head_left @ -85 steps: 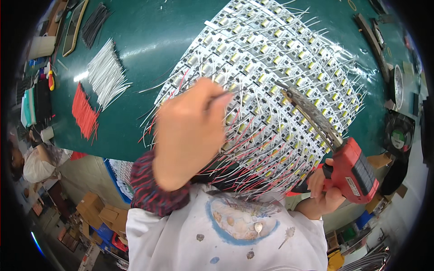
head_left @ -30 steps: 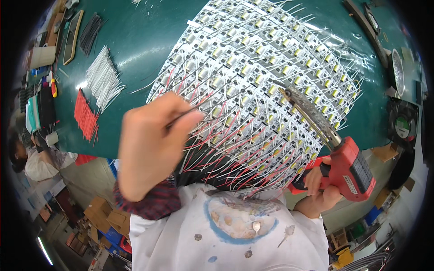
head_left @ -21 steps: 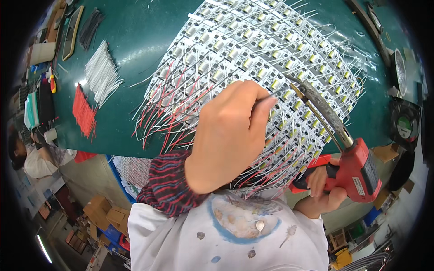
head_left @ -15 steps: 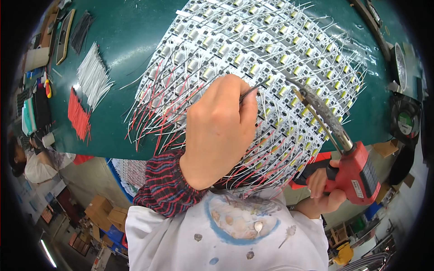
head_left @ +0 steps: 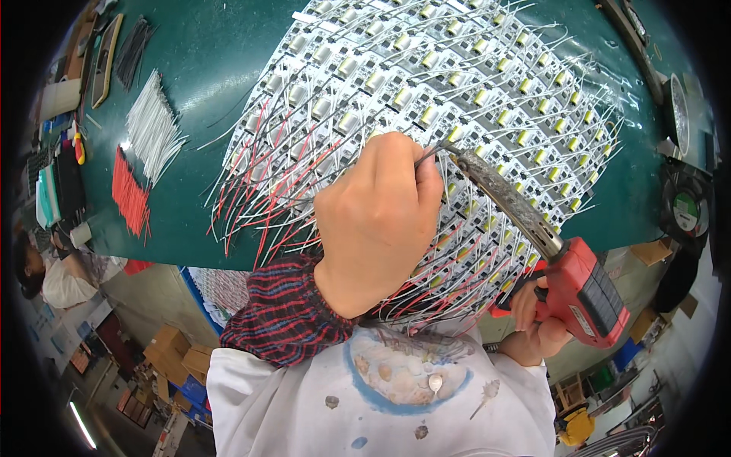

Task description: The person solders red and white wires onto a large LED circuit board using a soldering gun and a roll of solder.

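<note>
A large panel of white circuit boards (head_left: pixel 364 93) with small cylindrical parts lies before me, bristling with soldered white, red and black wires. Between thumb and forefinger my left hand (head_left: pixel 373 221) pinches a thin black wire (head_left: pixel 429 154), its end at the boards. My right hand (head_left: pixel 536 326) grips the red handle of a soldering gun (head_left: pixel 590 293). The gun's dark, crusted barrel slants up to the left, and its tip is at the wire's end; whether they touch I cannot tell. Below my left hand, red and white wires hang over the near table edge.
On the green table (head_left: pixel 205 99), left of the panel, lie bundles of white wires (head_left: pixel 152 126), red wires (head_left: pixel 129 194) and black wires (head_left: pixel 134 49). A fan (head_left: pixel 685 206) and a round dish (head_left: pixel 676 114) stand at the right. Another person (head_left: pixel 65 282) sits far left.
The soldering gun has swung left, its tip now at the wire's end instead of off to the right. My left hand has shifted slightly right with the black wire.
</note>
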